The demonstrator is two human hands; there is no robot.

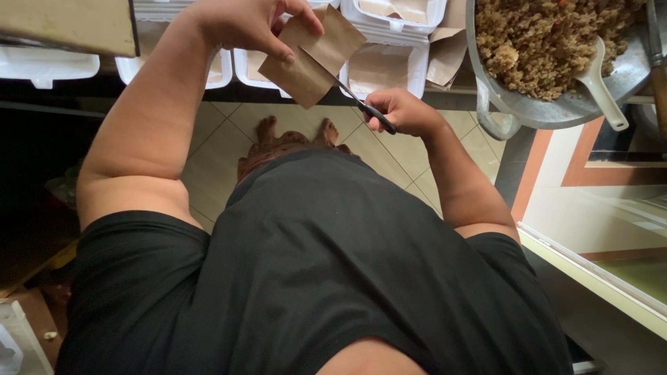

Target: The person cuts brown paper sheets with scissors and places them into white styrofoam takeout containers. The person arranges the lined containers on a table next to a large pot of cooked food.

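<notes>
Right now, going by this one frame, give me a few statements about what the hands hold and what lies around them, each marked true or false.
1. The left hand holds a folded piece of brown paper. True.
2. The right hand is empty. False: it grips the black handle of a knife whose blade runs into the paper's fold.
3. The large metal pan at upper right holds clear soup. False: it holds a brown, crumbly rice-like food with a white spoon in it.
4. White foam containers, lined with brown paper, lie open on the counter beyond the hands. True.
5. The person wears a white shirt. False: the shirt is black.
</notes>
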